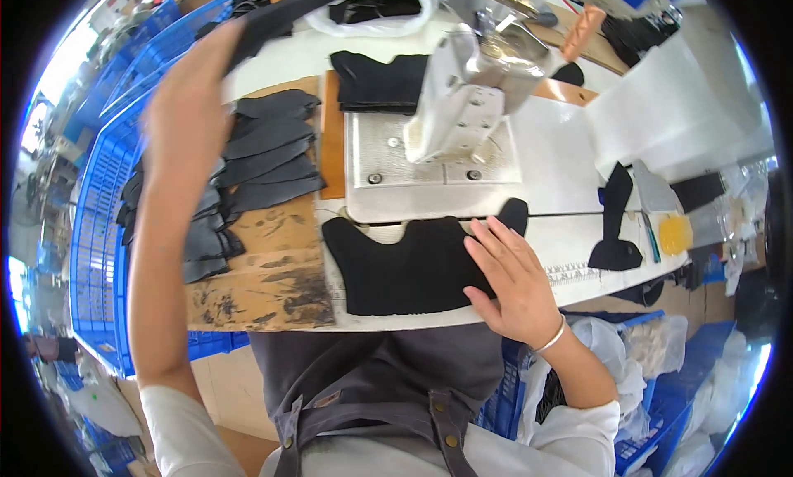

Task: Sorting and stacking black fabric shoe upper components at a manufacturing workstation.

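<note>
A black cut fabric piece (405, 270) with a curved, notched upper edge lies flat at the front of the sewing machine table. My right hand (516, 283) rests on its right end, palm down with the fingers stretched out. At the upper left, my left hand (188, 105) is raised and blurred by motion. A dark fabric piece (281, 18) sticks out of it toward the upper right; its fingers are partly smeared. Below that hand, overlapping dark grey cut pieces (268, 151) lie on a stained brown board (264, 283).
The white sewing machine (462, 105) stands mid-table, with a stack of black pieces (380, 80) behind its left side. A blue crate (99, 254) is at the left. At right lie a black narrow-necked piece (615, 221) and a yellow object (675, 233). Bags fill crates at lower right.
</note>
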A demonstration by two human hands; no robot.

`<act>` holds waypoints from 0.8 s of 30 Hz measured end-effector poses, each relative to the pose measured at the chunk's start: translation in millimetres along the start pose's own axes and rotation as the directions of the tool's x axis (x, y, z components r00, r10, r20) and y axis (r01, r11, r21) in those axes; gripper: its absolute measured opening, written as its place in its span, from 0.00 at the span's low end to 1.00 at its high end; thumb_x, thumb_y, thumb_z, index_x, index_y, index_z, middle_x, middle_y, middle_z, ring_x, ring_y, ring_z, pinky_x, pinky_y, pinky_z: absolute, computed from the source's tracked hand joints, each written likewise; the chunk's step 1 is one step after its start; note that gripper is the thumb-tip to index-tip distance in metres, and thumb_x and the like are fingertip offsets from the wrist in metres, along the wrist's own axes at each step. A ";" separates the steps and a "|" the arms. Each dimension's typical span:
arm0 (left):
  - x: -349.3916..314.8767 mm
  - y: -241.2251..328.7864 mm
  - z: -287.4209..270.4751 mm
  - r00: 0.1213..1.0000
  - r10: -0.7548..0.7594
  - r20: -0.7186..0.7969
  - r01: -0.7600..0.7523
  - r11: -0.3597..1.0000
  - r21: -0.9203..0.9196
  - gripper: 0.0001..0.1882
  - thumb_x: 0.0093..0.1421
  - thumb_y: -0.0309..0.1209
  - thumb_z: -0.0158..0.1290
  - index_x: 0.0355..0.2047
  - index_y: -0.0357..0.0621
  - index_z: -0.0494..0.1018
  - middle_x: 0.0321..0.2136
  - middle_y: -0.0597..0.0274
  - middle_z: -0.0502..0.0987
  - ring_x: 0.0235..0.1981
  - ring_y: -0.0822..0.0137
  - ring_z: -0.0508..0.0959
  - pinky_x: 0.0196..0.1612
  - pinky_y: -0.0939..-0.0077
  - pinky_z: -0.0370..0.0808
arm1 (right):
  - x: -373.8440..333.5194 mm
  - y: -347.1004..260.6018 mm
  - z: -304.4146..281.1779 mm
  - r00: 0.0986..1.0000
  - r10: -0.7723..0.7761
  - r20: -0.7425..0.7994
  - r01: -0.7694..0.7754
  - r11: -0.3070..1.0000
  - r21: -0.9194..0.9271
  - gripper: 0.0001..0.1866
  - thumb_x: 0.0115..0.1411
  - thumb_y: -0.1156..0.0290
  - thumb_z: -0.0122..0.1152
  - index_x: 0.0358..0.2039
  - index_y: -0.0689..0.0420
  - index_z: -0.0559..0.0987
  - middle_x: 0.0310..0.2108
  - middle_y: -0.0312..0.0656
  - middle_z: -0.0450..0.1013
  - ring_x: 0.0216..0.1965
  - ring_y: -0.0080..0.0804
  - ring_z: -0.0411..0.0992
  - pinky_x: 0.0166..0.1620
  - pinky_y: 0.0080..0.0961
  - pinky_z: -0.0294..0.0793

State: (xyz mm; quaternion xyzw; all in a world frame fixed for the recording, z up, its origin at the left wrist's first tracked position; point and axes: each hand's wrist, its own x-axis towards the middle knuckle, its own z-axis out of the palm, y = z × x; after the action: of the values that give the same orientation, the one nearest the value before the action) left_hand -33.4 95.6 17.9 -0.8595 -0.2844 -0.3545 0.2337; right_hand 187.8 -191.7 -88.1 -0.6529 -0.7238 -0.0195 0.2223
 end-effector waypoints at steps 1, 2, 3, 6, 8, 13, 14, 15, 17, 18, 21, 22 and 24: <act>14.3 1.6 27.8 0.992 0.103 -0.072 -0.103 0.995 -0.004 0.28 0.51 0.16 0.46 0.54 0.47 0.68 0.49 0.53 0.74 0.50 0.55 0.74 0.54 0.64 0.70 | 1.0 0.4 0.6 1.000 -0.025 -0.002 0.025 1.000 0.011 0.31 0.50 0.64 0.63 0.55 0.62 0.69 0.59 0.49 0.62 0.62 0.47 0.59 0.60 0.43 0.60; 27.5 8.7 54.9 0.977 0.167 -0.135 -0.176 0.983 -0.058 0.26 0.51 0.17 0.47 0.53 0.46 0.69 0.49 0.53 0.74 0.50 0.56 0.74 0.54 0.63 0.70 | 1.0 -1.1 -1.1 1.000 -0.020 -0.014 0.020 1.000 0.003 0.29 0.50 0.66 0.63 0.53 0.62 0.70 0.58 0.49 0.64 0.61 0.47 0.60 0.60 0.43 0.61; 35.9 20.9 75.7 0.977 0.168 -0.130 -0.185 0.973 -0.135 0.24 0.52 0.20 0.48 0.52 0.46 0.69 0.48 0.55 0.74 0.49 0.56 0.74 0.53 0.63 0.70 | 1.4 -1.4 0.4 1.000 -0.018 -0.025 0.018 1.000 0.002 0.28 0.49 0.67 0.63 0.51 0.63 0.71 0.57 0.49 0.66 0.60 0.47 0.62 0.59 0.43 0.61; 55.9 91.7 91.2 0.908 0.270 0.321 -0.201 0.951 -0.235 0.27 0.50 0.19 0.51 0.54 0.43 0.66 0.51 0.55 0.73 0.52 0.55 0.72 0.53 0.62 0.70 | 1.4 -1.3 2.1 0.999 -0.023 -0.045 0.023 1.000 -0.002 0.27 0.47 0.70 0.63 0.50 0.64 0.72 0.55 0.50 0.67 0.58 0.49 0.64 0.58 0.43 0.62; 50.4 107.1 98.4 0.696 0.327 0.640 0.010 0.886 -0.464 0.23 0.56 0.28 0.51 0.53 0.43 0.65 0.49 0.51 0.73 0.53 0.54 0.71 0.56 0.59 0.67 | 2.0 -4.1 3.5 0.997 -0.032 -0.067 0.032 0.999 0.000 0.26 0.46 0.73 0.63 0.49 0.64 0.73 0.54 0.51 0.68 0.57 0.50 0.65 0.58 0.44 0.63; 15.7 66.1 97.7 0.921 0.247 0.302 -0.006 0.783 -0.622 0.31 0.57 0.37 0.54 0.59 0.44 0.60 0.56 0.50 0.66 0.55 0.51 0.68 0.59 0.56 0.61 | -2.0 -4.9 1.7 0.998 -0.002 -0.070 0.004 1.000 0.027 0.26 0.46 0.75 0.61 0.49 0.65 0.73 0.54 0.53 0.68 0.57 0.53 0.65 0.58 0.44 0.63; 15.6 46.0 88.9 0.885 0.213 0.414 0.085 0.801 -0.593 0.28 0.57 0.38 0.55 0.56 0.45 0.64 0.54 0.52 0.69 0.53 0.52 0.70 0.58 0.56 0.62 | -3.2 -3.6 1.4 0.997 0.019 -0.069 -0.017 1.000 0.020 0.26 0.46 0.75 0.61 0.49 0.66 0.73 0.54 0.53 0.68 0.57 0.53 0.64 0.58 0.44 0.63; 6.3 13.3 89.6 0.893 0.115 0.434 0.116 0.875 -0.470 0.22 0.55 0.37 0.55 0.49 0.44 0.69 0.47 0.52 0.72 0.49 0.52 0.72 0.55 0.56 0.64 | -1.7 -5.6 1.4 0.997 -0.008 -0.075 0.008 1.000 0.003 0.26 0.46 0.75 0.61 0.48 0.66 0.73 0.54 0.53 0.68 0.56 0.53 0.65 0.58 0.45 0.63; -16.0 -42.1 97.3 0.870 -0.062 0.489 0.180 0.963 -0.199 0.17 0.53 0.35 0.55 0.42 0.44 0.73 0.42 0.54 0.75 0.46 0.54 0.73 0.53 0.56 0.66 | 0.3 -5.4 4.7 0.997 -0.019 -0.076 0.020 1.000 0.011 0.26 0.46 0.75 0.60 0.48 0.66 0.73 0.54 0.53 0.68 0.56 0.53 0.65 0.58 0.45 0.63; -24.5 -60.5 95.3 0.840 -0.154 0.520 0.206 0.978 -0.042 0.17 0.52 0.34 0.55 0.42 0.45 0.72 0.42 0.55 0.74 0.47 0.55 0.73 0.53 0.56 0.66 | 0.5 -3.8 5.3 0.997 -0.028 -0.072 0.028 1.000 0.002 0.25 0.46 0.75 0.60 0.48 0.66 0.73 0.54 0.53 0.68 0.56 0.53 0.65 0.58 0.45 0.63; -30.8 -88.2 95.8 0.820 -0.119 0.560 0.156 0.988 -0.018 0.19 0.50 0.34 0.56 0.45 0.48 0.72 0.46 0.58 0.71 0.50 0.57 0.71 0.54 0.57 0.66 | -0.2 -3.4 4.3 0.995 -0.026 -0.095 0.026 1.000 -0.001 0.25 0.46 0.75 0.60 0.47 0.66 0.73 0.53 0.53 0.68 0.55 0.53 0.66 0.57 0.44 0.64; -32.9 -89.5 99.6 0.823 -0.111 0.557 0.150 0.988 -0.025 0.19 0.50 0.34 0.56 0.45 0.48 0.72 0.46 0.58 0.71 0.50 0.57 0.71 0.54 0.57 0.66 | -0.1 -4.1 3.4 0.995 -0.023 -0.100 0.023 1.000 0.001 0.24 0.46 0.75 0.60 0.47 0.66 0.73 0.53 0.53 0.69 0.55 0.53 0.66 0.57 0.44 0.64; -35.2 -89.2 105.0 0.800 -0.038 0.599 0.092 0.994 -0.060 0.23 0.50 0.33 0.56 0.48 0.50 0.71 0.48 0.60 0.69 0.53 0.58 0.69 0.55 0.56 0.65 | 0.2 -4.2 5.1 0.994 -0.023 -0.109 0.023 1.000 0.001 0.24 0.46 0.75 0.60 0.47 0.66 0.74 0.53 0.53 0.69 0.55 0.52 0.66 0.57 0.44 0.65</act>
State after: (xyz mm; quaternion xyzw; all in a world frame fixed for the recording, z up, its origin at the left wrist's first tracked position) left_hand -62.4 212.6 -57.5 -0.9264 -0.3571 -0.0859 0.0827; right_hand 182.2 -190.5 -91.5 -0.6422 -0.7182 -0.0567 0.2618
